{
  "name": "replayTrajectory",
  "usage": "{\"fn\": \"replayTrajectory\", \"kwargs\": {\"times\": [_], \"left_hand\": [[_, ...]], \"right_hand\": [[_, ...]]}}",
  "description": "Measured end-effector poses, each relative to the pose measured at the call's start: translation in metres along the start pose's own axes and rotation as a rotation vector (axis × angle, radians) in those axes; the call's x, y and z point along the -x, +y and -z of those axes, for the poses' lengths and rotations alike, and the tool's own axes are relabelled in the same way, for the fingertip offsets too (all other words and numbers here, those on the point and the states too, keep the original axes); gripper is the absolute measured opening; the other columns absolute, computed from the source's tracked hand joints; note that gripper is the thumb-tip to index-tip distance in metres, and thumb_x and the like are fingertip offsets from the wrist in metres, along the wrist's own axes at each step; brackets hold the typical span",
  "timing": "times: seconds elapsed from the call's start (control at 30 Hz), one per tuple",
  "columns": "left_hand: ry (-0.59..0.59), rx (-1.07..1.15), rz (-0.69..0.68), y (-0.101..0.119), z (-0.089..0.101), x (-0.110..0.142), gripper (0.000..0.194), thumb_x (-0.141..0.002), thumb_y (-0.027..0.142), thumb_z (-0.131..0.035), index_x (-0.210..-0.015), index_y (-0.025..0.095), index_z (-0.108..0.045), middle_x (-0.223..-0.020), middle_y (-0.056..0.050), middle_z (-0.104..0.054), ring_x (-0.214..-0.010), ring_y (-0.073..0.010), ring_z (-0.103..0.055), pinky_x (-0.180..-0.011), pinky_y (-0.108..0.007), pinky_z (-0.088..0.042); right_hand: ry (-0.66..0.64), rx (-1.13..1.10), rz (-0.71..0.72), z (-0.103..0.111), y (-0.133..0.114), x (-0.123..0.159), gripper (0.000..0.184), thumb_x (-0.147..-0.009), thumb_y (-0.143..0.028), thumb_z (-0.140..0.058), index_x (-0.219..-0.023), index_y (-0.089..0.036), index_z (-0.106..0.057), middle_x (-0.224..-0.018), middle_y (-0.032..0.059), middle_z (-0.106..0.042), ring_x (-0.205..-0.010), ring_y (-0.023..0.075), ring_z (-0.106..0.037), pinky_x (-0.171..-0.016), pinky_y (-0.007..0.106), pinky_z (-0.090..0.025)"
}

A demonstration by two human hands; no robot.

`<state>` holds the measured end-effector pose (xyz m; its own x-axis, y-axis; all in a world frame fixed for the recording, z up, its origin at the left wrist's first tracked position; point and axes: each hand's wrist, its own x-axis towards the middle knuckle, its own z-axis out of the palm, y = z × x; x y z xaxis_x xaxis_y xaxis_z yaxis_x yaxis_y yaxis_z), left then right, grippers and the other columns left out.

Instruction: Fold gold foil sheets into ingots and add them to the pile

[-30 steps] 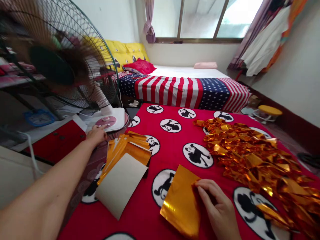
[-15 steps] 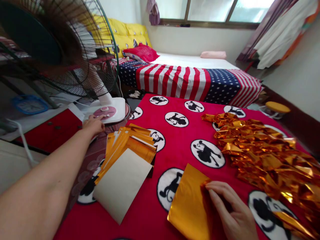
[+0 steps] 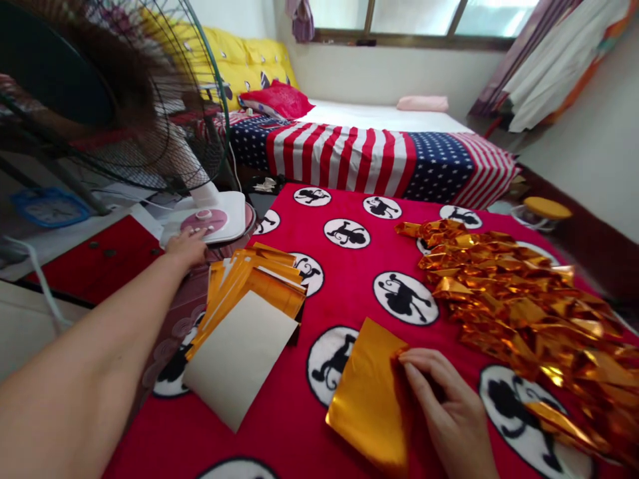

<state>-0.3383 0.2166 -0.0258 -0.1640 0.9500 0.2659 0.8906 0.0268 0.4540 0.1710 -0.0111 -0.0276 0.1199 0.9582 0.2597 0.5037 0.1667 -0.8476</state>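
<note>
My left hand (image 3: 186, 247) reaches out to the base of an electric fan (image 3: 219, 216), its fingertips at the small buttons on the pink panel. Those fingers are apart and hold nothing. With thumb and fingers pinched together, my right hand (image 3: 446, 406) grips the right edge of a gold foil paper sheet (image 3: 368, 392) on the red patterned cloth (image 3: 344, 286). Left of that sheet lies a fanned stack of gold foil papers (image 3: 274, 279), with a pale paper side (image 3: 242, 359) facing up on top. A long heap of folded gold foil paper (image 3: 519, 299) spreads across the right side.
The fan's wire cage (image 3: 150, 100) looms at upper left, its blades blurred. A red box (image 3: 100, 259) and a blue clock (image 3: 52, 207) are below it. Beyond the cloth stands a bed with a striped, starred cover (image 3: 344, 156). A yellow stool (image 3: 546, 208) stands at right.
The view has tilted down and shifted slightly. My left hand stays at the fan's buttons, and my right hand keeps its pinch on the gold sheet.
</note>
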Motion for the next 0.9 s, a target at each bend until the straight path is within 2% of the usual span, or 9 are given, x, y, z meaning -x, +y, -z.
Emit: {"fn": "replayTrajectory", "kwargs": {"times": [0.1,0.2,0.27,0.37,0.5,0.6,0.67,0.77,0.9], "left_hand": [[0.016,-0.076,0.083,0.011,0.017,0.012,0.018,-0.057,-0.003,-0.068,-0.072,0.006,-0.071,-0.126,-0.018,-0.061,-0.128,-0.0370,-0.037,-0.107,-0.070,-0.020],[0.295,-0.189,0.049,0.035,0.040,0.028,0.033,-0.073,0.000,-0.055,-0.100,0.008,-0.072,-0.133,-0.012,-0.057,-0.122,-0.0259,-0.046,-0.109,-0.050,-0.033],[0.429,-0.167,-0.064,0.066,0.055,0.046,0.038,-0.077,-0.001,-0.048,-0.103,0.010,-0.072,-0.130,-0.011,-0.059,-0.119,-0.0225,-0.050,-0.110,-0.045,-0.033],[0.469,-0.058,-0.254,0.130,0.068,0.089,0.032,-0.083,0.003,-0.045,-0.098,0.011,-0.072,-0.122,-0.008,-0.064,-0.116,-0.0196,-0.055,-0.108,-0.038,-0.039],[0.226,0.248,-0.533,0.208,0.058,0.168,0.023,-0.088,0.011,-0.049,-0.092,0.018,-0.071,-0.113,-0.005,-0.068,-0.107,-0.0167,-0.062,-0.100,-0.032,-0.047],[-0.093,0.351,-0.660,0.236,0.034,0.221,0.031,-0.087,0.007,-0.047,-0.102,0.022,-0.071,-0.118,-0.006,-0.066,-0.112,-0.0172,-0.061,-0.098,-0.031,-0.049],[-0.199,0.414,-0.679,0.242,0.019,0.244,0.040,-0.087,0.003,-0.043,-0.109,0.023,-0.070,-0.123,-0.007,-0.064,-0.116,-0.0170,-0.059,-0.100,-0.031,-0.048],[-0.203,0.526,-0.561,0.245,0.003,0.264,0.039,-0.087,0.005,-0.044,-0.109,0.023,-0.070,-0.122,-0.007,-0.064,-0.116,-0.0173,-0.060,-0.100,-0.031,-0.048],[-0.102,0.760,-0.106,0.259,-0.003,0.280,0.023,-0.087,0.020,-0.055,-0.105,0.020,-0.069,-0.109,-0.008,-0.069,-0.102,-0.0198,-0.065,-0.095,-0.034,-0.050]], "right_hand": [[0.025,-0.025,-0.009,0.000,-0.003,0.000,0.014,-0.090,-0.033,-0.059,-0.090,-0.024,-0.070,-0.098,0.0070,-0.068,-0.093,0.0223,-0.064,-0.083,0.033,-0.052],[0.068,-0.058,-0.013,-0.001,-0.006,-0.001,0.014,-0.091,-0.031,-0.057,-0.091,-0.022,-0.068,-0.099,0.0075,-0.066,-0.094,0.0223,-0.062,-0.084,0.035,-0.050],[0.075,-0.104,-0.020,-0.001,-0.008,0.000,0.015,-0.092,-0.029,-0.055,-0.092,-0.021,-0.067,-0.098,0.0077,-0.065,-0.093,0.0219,-0.062,-0.081,0.034,-0.051],[0.100,-0.135,0.032,0.002,-0.014,0.004,0.014,-0.092,-0.029,-0.055,-0.094,-0.021,-0.066,-0.098,0.0075,-0.064,-0.092,0.0214,-0.062,-0.077,0.033,-0.051],[-0.052,-0.075,0.254,0.011,-0.025,0.021,0.022,-0.086,-0.034,-0.065,-0.105,-0.023,-0.065,-0.110,0.0087,-0.063,-0.103,0.0244,-0.060,-0.089,0.038,-0.049],[-0.239,0.109,0.369,0.013,-0.033,0.040,0.054,-0.070,-0.041,-0.081,-0.117,-0.023,-0.061,-0.121,0.0115,-0.060,-0.109,0.0294,-0.056,-0.093,0.044,-0.046],[-0.272,0.216,0.386,0.011,-0.036,0.051,0.055,-0.068,-0.036,-0.082,-0.117,-0.021,-0.062,-0.126,0.0128,-0.059,-0.113,0.0312,-0.053,-0.096,0.047,-0.043],[-0.217,0.209,0.376,0.008,-0.041,0.058,0.007,-0.083,-0.019,-0.065,-0.089,-0.021,-0.067,-0.107,0.0088,-0.065,-0.099,0.0244,-0.057,-0.085,0.040,-0.045],[0.064,-0.253,0.138,0.014,-0.060,0.048,0.009,-0.088,-0.025,-0.062,-0.083,-0.020,-0.067,-0.081,0.0028,-0.063,-0.074,0.0150,-0.056,-0.066,0.027,-0.045]]}}
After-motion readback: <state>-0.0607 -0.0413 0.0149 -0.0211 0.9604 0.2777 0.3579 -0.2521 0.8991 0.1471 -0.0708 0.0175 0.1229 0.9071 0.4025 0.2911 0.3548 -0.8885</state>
